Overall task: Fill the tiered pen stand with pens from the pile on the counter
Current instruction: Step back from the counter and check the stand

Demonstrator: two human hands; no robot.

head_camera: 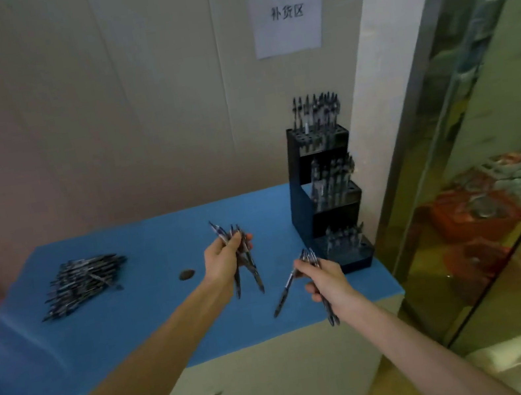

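A black tiered pen stand [303,210] rises at the right end of the blue counter [137,337], with pens upright in all three tiers. A pile of dark pens [84,282] lies at the counter's left. My left hand [222,256] grips a bunch of pens [246,262] over the middle of the counter. Just left of the stand's lowest tier, my right hand [327,277] holds a few more pens [284,292], their ends fanning downward.
A small dark round spot [186,274] marks the counter between the pile and my left hand. A paper sign [287,20] hangs on the wall behind. A reflective glass panel [488,157] stands close to the counter's right edge.
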